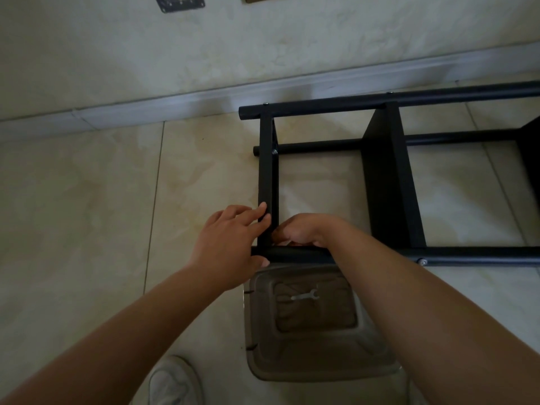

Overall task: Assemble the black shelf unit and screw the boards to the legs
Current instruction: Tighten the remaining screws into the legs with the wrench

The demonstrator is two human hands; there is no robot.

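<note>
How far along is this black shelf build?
Done: black shelf unit lies sideways with silver screws fitted. In hand: both hands, left hand and right hand, work at the end board's near corner. Small silver wrench rests unused on the brown plastic stool.

open floor [87, 185] lies left of the shelf unit [382, 176]; gaps between its boards stay passable; a stool [315, 358] blocks the near side.

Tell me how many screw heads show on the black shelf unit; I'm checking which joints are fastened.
4: one on the far leg's left end, one further right along it, one at the middle leg, one on the near leg. The hands may hide another.
</note>
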